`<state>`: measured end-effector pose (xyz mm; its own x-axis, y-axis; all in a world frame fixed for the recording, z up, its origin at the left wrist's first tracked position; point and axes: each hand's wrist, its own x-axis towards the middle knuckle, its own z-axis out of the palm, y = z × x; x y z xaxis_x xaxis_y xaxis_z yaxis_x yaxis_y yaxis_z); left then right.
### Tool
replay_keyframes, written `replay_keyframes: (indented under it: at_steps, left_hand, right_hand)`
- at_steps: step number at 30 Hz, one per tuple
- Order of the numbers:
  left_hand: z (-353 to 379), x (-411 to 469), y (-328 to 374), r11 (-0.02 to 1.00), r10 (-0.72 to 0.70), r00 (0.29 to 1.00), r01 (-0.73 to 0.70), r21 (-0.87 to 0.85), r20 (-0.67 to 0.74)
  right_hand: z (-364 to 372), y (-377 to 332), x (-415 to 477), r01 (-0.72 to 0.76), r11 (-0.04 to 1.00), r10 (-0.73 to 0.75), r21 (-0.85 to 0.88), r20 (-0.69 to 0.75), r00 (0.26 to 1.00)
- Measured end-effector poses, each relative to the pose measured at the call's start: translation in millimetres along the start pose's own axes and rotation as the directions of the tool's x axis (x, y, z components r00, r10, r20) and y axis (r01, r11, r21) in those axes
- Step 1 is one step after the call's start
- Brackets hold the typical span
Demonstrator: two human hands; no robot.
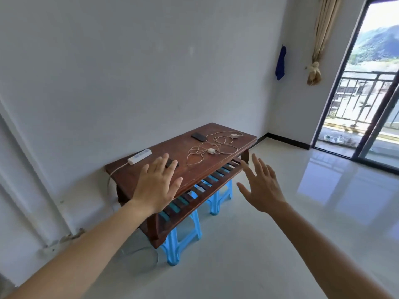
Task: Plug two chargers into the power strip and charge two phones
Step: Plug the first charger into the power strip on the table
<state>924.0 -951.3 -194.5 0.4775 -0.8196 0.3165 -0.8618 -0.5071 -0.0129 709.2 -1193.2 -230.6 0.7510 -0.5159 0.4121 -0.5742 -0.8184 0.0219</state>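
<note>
A low brown wooden table stands against the wall. On its left end lies a white power strip. One dark phone lies at the far side, and a second dark phone is partly hidden behind my left hand. Two white chargers sit among loose coiled cables: one mid-table, one at the far right end. My left hand is raised in front of the table with fingers spread, holding nothing. My right hand is also spread and empty, in front of the table's right edge.
Blue plastic stools stand under the table's slatted lower shelf. The power strip's white cord drops off the left end towards the wall. A glossy tiled floor stretches right to a glass balcony door.
</note>
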Motion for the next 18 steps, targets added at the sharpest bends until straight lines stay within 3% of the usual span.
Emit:
replay_keyframes:
  at_steps: [6, 11, 18]
  left_hand:
    - [75.4, 141.6, 1.4, 0.996, -0.047, 0.992, 0.037, 0.084, 0.120]
    - [106.5, 242.6, -15.9, 0.993, -0.102, 0.988, 0.095, 0.063, 0.117]
    - [208.6, 326.6, -47.2, 0.979, -0.202, 0.956, 0.194, 0.056, 0.211]
  right_hand:
    - [80.2, 56.7, 131.9, 0.011, 0.997, -0.016, 0.073, 0.061, 0.998]
    - [122.2, 85.6, 253.5, 0.021, 0.990, -0.032, 0.141, 0.075, 0.997]
    - [241.6, 95.5, 348.1, 0.104, 0.982, -0.145, 0.155, 0.277, 0.950]
